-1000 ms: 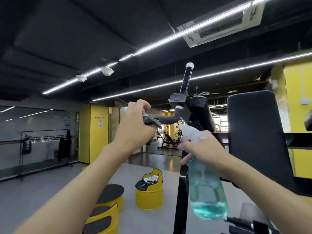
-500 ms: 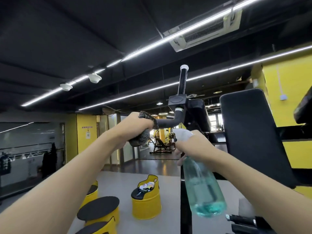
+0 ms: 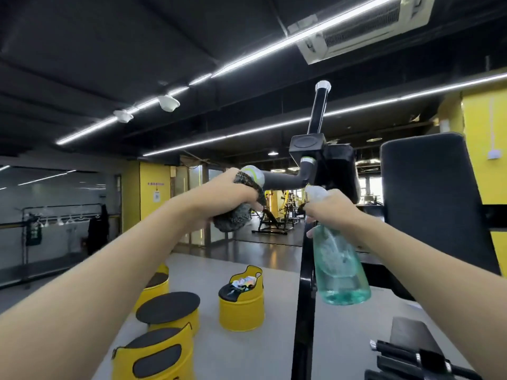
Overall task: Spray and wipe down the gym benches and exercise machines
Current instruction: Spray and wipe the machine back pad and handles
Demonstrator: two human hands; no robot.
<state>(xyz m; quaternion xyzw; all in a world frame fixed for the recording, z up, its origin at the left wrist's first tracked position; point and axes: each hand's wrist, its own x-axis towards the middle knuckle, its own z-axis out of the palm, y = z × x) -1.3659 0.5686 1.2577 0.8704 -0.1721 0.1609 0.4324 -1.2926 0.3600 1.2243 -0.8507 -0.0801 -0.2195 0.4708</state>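
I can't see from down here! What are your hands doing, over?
Left hand grips cloth against handle end. Right hand holds spray bottle just under the handle. Nothing blocking, over.

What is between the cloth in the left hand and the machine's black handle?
Nothing visible. The left hand holds the grey cloth directly against the handle end; the right hand holds the spray bottle aside.

Four yellow barrel seats (image 3: 168,311) with black tops stand on the grey floor (image 3: 233,355). The right seat (image 3: 241,308) has bright little things on it. By the left wall, a rack (image 3: 63,215) holds hangers and a dark coat (image 3: 97,234). Long white lights (image 3: 247,60) cross the black ceiling beside an air vent (image 3: 356,31).
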